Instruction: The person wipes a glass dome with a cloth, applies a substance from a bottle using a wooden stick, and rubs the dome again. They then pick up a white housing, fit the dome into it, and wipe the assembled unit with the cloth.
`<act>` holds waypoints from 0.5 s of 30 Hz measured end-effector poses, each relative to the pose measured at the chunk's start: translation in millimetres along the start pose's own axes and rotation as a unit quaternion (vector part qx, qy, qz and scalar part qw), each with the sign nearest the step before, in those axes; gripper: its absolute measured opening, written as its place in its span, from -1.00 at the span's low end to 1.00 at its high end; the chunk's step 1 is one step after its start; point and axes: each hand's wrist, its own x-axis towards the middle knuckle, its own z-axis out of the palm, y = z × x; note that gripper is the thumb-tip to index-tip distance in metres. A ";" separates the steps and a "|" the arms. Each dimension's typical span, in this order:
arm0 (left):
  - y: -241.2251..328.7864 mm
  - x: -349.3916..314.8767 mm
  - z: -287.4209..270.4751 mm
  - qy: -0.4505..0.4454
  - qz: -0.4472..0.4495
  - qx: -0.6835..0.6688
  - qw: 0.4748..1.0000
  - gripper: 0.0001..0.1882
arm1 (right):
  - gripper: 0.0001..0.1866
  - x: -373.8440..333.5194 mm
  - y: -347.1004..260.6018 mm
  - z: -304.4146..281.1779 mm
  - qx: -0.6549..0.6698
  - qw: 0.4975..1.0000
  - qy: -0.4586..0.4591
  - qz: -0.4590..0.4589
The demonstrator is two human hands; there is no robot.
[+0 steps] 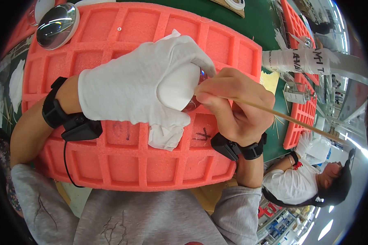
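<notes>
My left hand [126, 83], in a white cloth glove, curls its fingers around a round glass lens [178, 87]. The lens has a white face, and clear glass shows along its right edge. My bare right hand [241, 104] pinches a thin wooden stick [294, 119], whose long end slants out to the right. Its fingertips are at the edge of the lens; the stick's working tip is hidden by them. Below the glove a crumpled white cloth [165, 136] hangs over the tray. Both hands are above a pink foam tray [86, 183] with square compartments.
A domed glass lens [58, 26] rests on the tray's far left corner, and a tiny ring [119, 29] lies in a far compartment. To the right are a taped post [294, 61], a glass jar [295, 94] and more pink trays. A co-worker [298, 183] is at the right.
</notes>
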 end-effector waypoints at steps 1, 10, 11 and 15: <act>0.3 -0.1 -0.4 0.000 0.000 0.002 1.000 -0.33 | -0.94 0.3 0.6 -0.4 0.006 1.000 -0.001 -0.012; -1.1 -0.2 0.7 0.001 -0.024 -0.033 0.999 -0.30 | -0.91 -0.2 8.3 -1.8 -0.017 0.997 -0.016 -0.072; -0.7 -0.8 0.1 0.002 -0.028 -0.038 0.999 -0.30 | -0.91 0.1 6.8 -1.1 -0.016 0.997 -0.016 -0.073; 1.9 -1.4 -1.7 0.003 -0.029 -0.033 0.999 -0.31 | -0.92 0.8 1.6 1.8 -0.009 1.000 0.007 -0.007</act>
